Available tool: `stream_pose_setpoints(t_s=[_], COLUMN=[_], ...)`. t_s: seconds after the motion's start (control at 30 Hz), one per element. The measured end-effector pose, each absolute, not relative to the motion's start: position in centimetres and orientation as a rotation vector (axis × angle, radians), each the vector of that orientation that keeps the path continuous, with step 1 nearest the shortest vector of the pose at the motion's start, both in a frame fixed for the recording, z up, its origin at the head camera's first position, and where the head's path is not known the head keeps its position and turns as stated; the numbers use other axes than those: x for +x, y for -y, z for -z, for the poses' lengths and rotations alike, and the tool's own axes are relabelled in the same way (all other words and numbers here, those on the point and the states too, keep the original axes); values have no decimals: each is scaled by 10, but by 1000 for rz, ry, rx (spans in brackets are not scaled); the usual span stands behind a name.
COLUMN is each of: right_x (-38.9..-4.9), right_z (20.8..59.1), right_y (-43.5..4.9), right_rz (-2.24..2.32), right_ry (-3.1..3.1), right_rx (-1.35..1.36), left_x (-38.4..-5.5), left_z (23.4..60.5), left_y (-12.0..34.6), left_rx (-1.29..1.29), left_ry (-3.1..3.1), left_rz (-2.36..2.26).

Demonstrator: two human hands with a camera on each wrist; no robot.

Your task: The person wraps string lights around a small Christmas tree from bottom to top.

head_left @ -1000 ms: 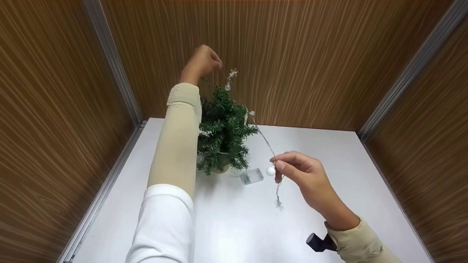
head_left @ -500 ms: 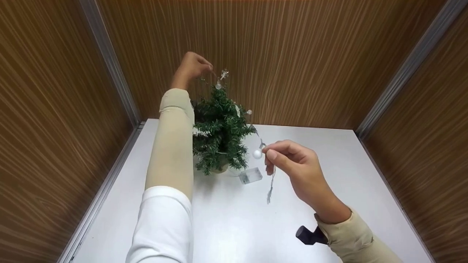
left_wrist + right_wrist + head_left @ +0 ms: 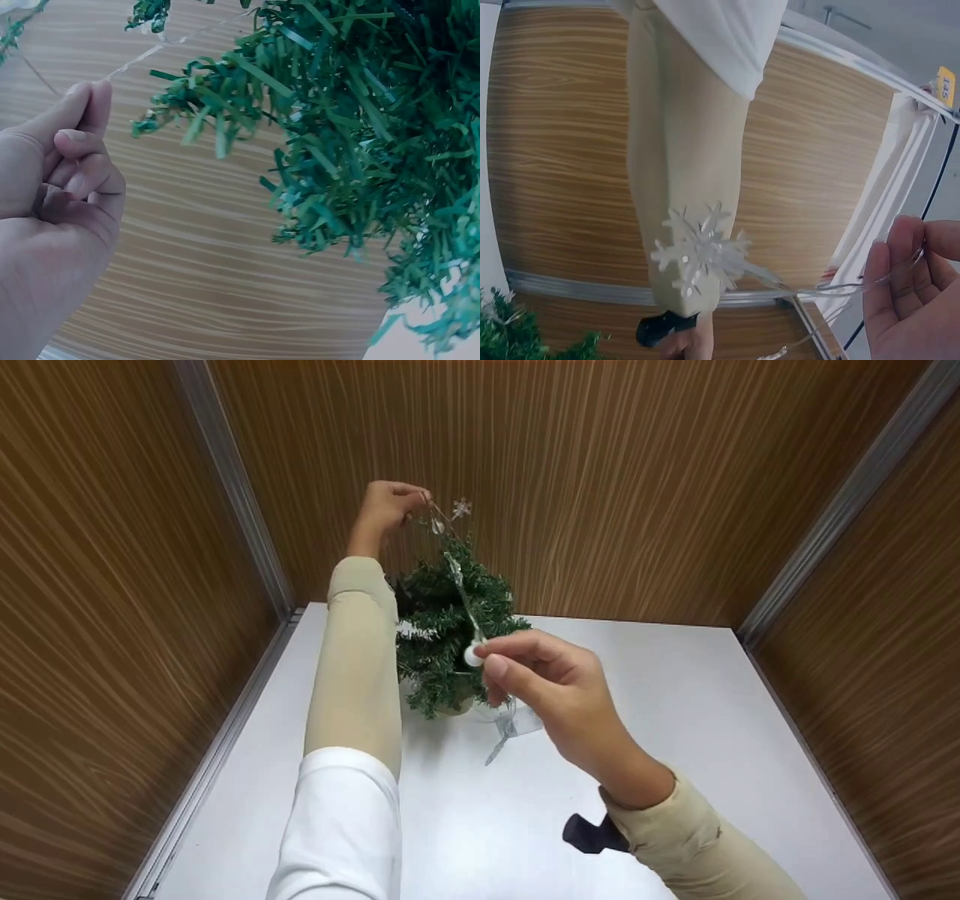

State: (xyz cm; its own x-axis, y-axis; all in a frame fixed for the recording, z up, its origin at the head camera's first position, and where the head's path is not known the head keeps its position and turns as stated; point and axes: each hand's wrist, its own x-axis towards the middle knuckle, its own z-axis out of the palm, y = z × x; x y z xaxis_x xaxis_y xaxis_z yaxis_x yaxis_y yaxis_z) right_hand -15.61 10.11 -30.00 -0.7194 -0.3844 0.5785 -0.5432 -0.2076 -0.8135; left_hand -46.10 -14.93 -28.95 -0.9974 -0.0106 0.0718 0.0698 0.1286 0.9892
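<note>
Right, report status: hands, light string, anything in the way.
Left fingers pinching light string near the top of the tree. Right fingers pinching it beside a white bulb. Strand hanging below; no obstruction seen.

the tree [image 3: 439, 634] stands on the table [image 3: 675, 705] before the back panel [image 3: 600, 487]. the left hand [image 3: 388, 510] is left of the tree's top, the right hand [image 3: 559, 682] before its lower right side. the light string [image 3: 468, 611] crosses before the tree to the right hand. the box [image 3: 525, 722] lies on the table, right of the tree's base.
</note>
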Motion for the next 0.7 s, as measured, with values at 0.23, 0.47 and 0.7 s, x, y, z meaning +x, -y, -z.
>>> stream_pose_setpoints(t_s=[0.23, 0.47, 0.7], right_x=[-147, -140, -138], right_z=[297, 299, 306], right_y=[-79, -65, -61], right_rz=[-2069, -2129, -2151], right_ry=[1897, 1906, 1951], right_rx=[1202, 1229, 1221], left_x=[-443, -438, -442], left_z=[289, 302, 318], left_y=[152, 160, 158], left_rx=[-57, -90, -122], left_ry=[2147, 2043, 1965], left_rz=[2241, 2318, 2368])
